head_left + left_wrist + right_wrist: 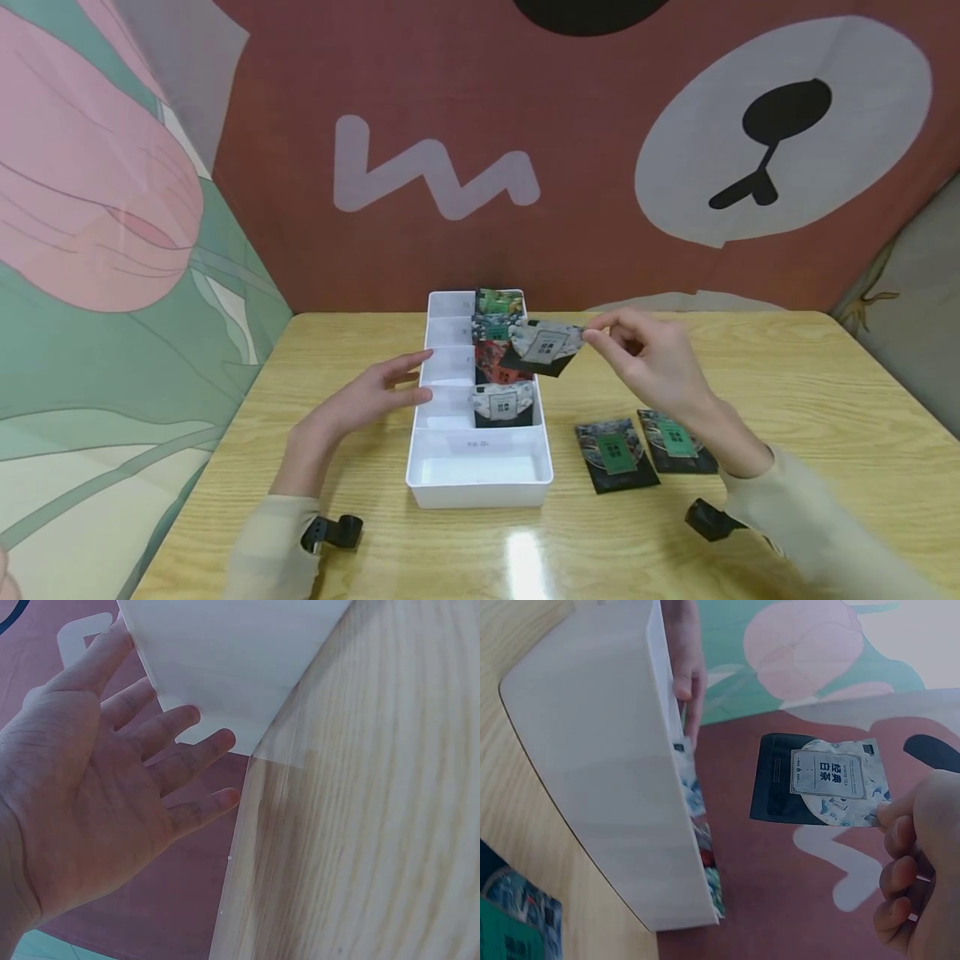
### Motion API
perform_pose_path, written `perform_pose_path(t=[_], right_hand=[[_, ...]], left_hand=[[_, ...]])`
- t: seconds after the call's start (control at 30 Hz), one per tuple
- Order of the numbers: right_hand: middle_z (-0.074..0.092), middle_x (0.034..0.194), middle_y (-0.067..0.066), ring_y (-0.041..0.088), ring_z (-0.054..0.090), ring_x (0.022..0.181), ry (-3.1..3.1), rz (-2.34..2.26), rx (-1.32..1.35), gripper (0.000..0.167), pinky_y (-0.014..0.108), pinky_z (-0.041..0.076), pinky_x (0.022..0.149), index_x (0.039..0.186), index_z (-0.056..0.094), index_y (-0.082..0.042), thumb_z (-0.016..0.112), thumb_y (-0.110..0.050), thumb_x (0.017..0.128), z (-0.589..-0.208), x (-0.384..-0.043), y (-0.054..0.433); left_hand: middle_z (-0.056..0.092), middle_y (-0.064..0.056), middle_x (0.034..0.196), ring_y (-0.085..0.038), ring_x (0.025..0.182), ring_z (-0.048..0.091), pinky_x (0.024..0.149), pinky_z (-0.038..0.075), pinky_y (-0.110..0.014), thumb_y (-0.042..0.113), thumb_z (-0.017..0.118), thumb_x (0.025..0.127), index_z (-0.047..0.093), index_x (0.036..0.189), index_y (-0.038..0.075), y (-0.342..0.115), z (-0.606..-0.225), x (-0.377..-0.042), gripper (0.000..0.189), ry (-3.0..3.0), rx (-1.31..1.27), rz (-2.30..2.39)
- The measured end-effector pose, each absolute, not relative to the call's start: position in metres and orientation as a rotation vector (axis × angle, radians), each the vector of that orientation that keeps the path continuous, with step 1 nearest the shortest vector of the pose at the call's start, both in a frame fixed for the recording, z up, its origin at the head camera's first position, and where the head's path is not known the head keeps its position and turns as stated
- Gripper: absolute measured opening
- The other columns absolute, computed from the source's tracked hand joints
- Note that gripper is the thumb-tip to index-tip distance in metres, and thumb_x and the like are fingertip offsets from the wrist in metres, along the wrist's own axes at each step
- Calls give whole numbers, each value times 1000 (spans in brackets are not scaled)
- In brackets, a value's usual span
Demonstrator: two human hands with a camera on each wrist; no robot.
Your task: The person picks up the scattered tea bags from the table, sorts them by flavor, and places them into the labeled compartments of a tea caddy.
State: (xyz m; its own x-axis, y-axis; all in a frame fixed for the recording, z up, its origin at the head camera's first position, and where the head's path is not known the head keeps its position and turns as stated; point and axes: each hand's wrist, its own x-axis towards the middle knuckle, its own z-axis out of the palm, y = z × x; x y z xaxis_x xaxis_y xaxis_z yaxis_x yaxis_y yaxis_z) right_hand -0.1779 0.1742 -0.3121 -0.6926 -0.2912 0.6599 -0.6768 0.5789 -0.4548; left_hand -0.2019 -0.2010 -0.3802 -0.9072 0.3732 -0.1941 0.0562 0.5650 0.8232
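Observation:
My right hand (660, 358) pinches a white-and-black tea sachet (546, 343) by one corner, between thumb and forefinger. In the right wrist view the label on this sachet (829, 774) reads "WHITE TEA". It hangs over the right side of a white divided box (480, 493), above the compartments. With fingers spread, my left hand (367, 390) rests against the box's left wall; the left wrist view shows the open palm (82, 772) beside the wall. Inside the box lie a similar white sachet (504, 403), a red one (495, 362), a teal one (491, 329) and a green one (501, 302).
Two green-labelled sachets, a nearer one (617, 454) and a farther one (678, 442), lie on the wooden table (360, 483) right of the box, below my right forearm. A patterned cloth wall (420, 258) rises behind the table's back edge.

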Motion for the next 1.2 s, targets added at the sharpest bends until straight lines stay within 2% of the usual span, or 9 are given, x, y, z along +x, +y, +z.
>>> perform_pose_path(t=[0.47, 1.07, 1.2], right_hand=[[42, 52, -13, 2, 33, 43, -2405, 1023, 836, 2, 21, 30, 44, 92, 74, -15, 74, -16, 91, -336, -183, 140], [46, 54, -11, 3, 35, 42, -2627, 1062, 810, 8, 21, 30, 44, 95, 73, -18, 69, -25, 95, -365, -187, 125], [46, 54, -11, 4, 35, 42, -2633, 1056, 814, 10, 21, 30, 44, 95, 73, -19, 68, -27, 96, -368, -189, 126]], left_hand=[[32, 0, 162, -35, 147, 35, 115, 34, -57, 56, 69, 87, 38, 154, 31, -203, -382, -203, 78, 2456, 353, 1272], [31, 1, 162, -33, 146, 36, 116, 34, -56, 56, 69, 87, 38, 153, 34, -203, -383, -204, 76, 2450, 375, 1283], [32, 1, 162, -33, 146, 36, 116, 34, -55, 54, 69, 88, 38, 153, 31, -203, -382, -204, 76, 2451, 388, 1287]])
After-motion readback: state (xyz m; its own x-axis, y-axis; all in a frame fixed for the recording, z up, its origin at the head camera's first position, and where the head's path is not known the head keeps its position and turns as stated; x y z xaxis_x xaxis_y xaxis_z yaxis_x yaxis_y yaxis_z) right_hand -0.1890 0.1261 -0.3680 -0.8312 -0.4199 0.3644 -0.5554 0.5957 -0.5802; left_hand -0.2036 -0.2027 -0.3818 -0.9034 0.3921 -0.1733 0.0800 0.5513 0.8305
